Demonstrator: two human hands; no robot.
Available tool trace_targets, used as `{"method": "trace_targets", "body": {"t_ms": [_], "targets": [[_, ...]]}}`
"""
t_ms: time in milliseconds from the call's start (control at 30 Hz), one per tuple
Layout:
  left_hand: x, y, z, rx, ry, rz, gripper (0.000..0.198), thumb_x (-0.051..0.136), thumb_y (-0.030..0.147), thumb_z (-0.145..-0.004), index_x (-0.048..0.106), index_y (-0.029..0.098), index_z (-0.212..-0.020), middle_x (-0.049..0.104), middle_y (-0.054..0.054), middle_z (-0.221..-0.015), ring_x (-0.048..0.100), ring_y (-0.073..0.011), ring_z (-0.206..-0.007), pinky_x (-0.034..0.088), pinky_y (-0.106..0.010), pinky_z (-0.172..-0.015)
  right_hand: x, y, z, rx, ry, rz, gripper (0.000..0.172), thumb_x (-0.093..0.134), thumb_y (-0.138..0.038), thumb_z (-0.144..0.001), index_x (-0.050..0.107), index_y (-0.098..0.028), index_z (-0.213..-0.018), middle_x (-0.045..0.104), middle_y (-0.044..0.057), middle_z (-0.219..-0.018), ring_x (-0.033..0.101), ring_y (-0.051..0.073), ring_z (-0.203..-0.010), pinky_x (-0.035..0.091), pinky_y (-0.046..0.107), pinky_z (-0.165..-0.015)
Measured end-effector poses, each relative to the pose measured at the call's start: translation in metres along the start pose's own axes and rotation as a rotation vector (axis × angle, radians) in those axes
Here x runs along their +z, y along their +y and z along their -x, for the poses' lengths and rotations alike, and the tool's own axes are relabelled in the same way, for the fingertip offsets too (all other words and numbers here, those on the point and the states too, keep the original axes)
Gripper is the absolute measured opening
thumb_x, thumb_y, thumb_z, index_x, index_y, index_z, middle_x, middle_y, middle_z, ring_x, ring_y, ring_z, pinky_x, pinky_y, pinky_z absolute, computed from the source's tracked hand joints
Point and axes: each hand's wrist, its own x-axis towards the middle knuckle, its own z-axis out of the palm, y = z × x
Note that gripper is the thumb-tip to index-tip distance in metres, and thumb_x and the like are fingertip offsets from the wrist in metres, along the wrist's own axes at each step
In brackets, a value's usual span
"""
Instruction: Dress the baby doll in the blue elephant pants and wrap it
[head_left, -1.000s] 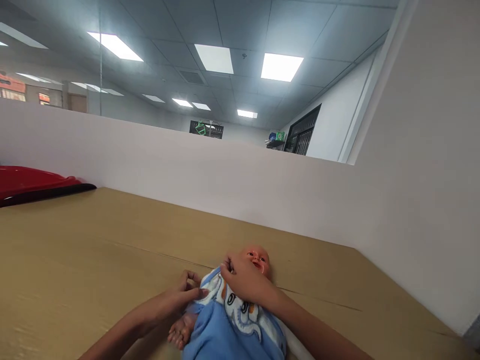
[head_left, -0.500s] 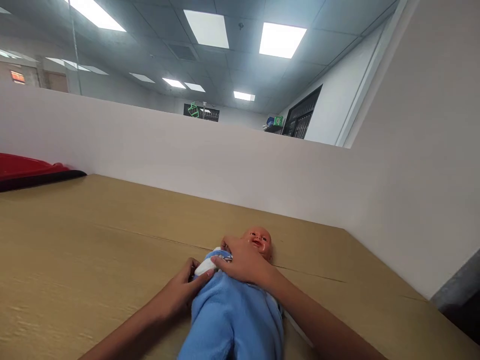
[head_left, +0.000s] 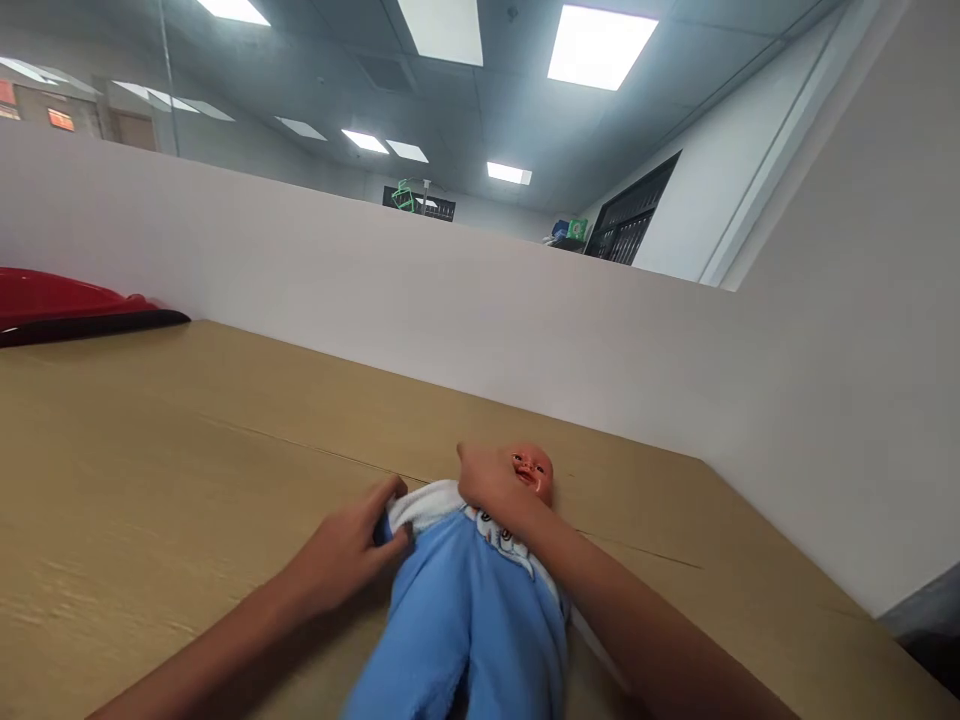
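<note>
A baby doll [head_left: 538, 472] lies on its back with its face up, wearing a light blue outfit [head_left: 480, 580] with white trim and a printed animal figure on the chest. On the doll's left-hand side in view, my left hand [head_left: 367, 535] is closed, thumb and fingers round the end of a white and blue sleeve [head_left: 429, 503]. My right hand [head_left: 491, 482] is curled at the doll's neck and shoulder, beside the chin. Its fingertips are hidden behind the hand, and what they grip cannot be made out. My right forearm crosses over the doll's chest.
The doll lies on a tan surface [head_left: 225, 480] with seams. A low white wall [head_left: 375, 300] with glass above it runs along the back and meets another wall on the right. A red tub-like object [head_left: 60, 295] with a dark edge sits at the far left.
My right hand has moved from the chest up toward the doll's neck and curled, uncovering the printed figure. My left hand has shifted slightly left, and the white sleeve now looks stretched out. The view has tilted slightly.
</note>
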Motion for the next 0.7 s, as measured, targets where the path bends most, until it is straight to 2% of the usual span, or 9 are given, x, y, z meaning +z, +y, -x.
{"method": "trace_targets", "body": {"t_ms": [133,267,367,433,533,600,700], "targets": [[-0.018,-0.022,-0.011,-0.052,0.026,-0.080,0.036,0.049,0.058,-0.095,0.053,0.026,-0.112,0.069,-0.002,-0.098,0.065,-0.0279,-0.087,0.040,-0.036,-0.078,-0.009,0.015,0.013,0.036,-0.024,0.072,0.026,0.071,-0.008,-0.094,0.072,-0.014,-0.119,0.080,0.010,-0.108,0.077,0.028,-0.101,0.064,0.048,-0.088],[-0.022,-0.035,-0.017,-0.092,0.001,-0.097,0.036,0.047,0.058,-0.096,0.054,0.026,-0.111,0.070,-0.002,-0.096,0.067,-0.0279,-0.088,0.041,-0.035,-0.077,-0.010,0.025,0.030,-0.003,0.056,0.016,0.023,0.067,-0.006,-0.090,0.076,-0.015,-0.110,0.081,0.019,-0.105,0.077,0.036,-0.099,0.058,0.046,-0.080],[-0.018,-0.039,-0.016,-0.120,0.006,-0.124,0.039,0.049,0.060,-0.096,0.055,0.024,-0.110,0.073,-0.005,-0.098,0.068,-0.0297,-0.090,0.042,-0.036,-0.078,-0.006,0.031,0.043,-0.056,0.147,-0.091,0.016,0.063,-0.022,-0.099,0.077,-0.016,-0.105,0.081,0.019,-0.108,0.075,0.035,-0.106,0.053,0.043,-0.086],[-0.016,-0.043,-0.016,-0.139,0.013,-0.145,0.043,0.048,0.063,-0.095,0.055,0.023,-0.110,0.074,-0.008,-0.099,0.069,-0.0316,-0.091,0.043,-0.037,-0.078,0.000,0.038,0.054,-0.094,0.192,-0.185,0.026,0.056,-0.038,-0.107,0.075,-0.019,-0.107,0.081,0.013,-0.112,0.073,0.028,-0.109,0.053,0.038,-0.091],[-0.013,-0.047,-0.018,-0.144,0.029,-0.173,0.051,0.045,0.068,-0.094,0.056,0.022,-0.110,0.074,-0.012,-0.102,0.069,-0.0344,-0.095,0.046,-0.040,-0.081,0.022,0.058,0.080,-0.150,0.342,-0.391,0.034,0.054,-0.046,-0.107,0.067,-0.023,-0.128,0.074,0.009,-0.130,0.067,0.025,-0.122,0.052,0.038,-0.103],[-0.012,-0.047,-0.019,-0.126,0.042,-0.191,0.053,0.043,0.070,-0.093,0.057,0.021,-0.108,0.073,-0.015,-0.110,0.067,-0.0364,-0.103,0.047,-0.044,-0.087,0.047,0.079,0.103,-0.167,0.459,-0.476,0.050,0.063,-0.049,-0.101,0.057,-0.025,-0.145,0.067,0.011,-0.142,0.060,0.030,-0.133,0.046,0.049,-0.116],[-0.011,-0.047,-0.020,-0.110,0.049,-0.224,0.053,0.041,0.069,-0.093,0.059,0.021,-0.105,0.071,-0.017,-0.113,0.064,-0.0399,-0.110,0.046,-0.050,-0.095,0.093,0.119,0.142,-0.095,0.451,-0.460,0.059,0.063,-0.051,-0.098,0.052,-0.028,-0.151,0.064,0.011,-0.148,0.058,0.035,-0.136,0.045,0.056,-0.118]]}}
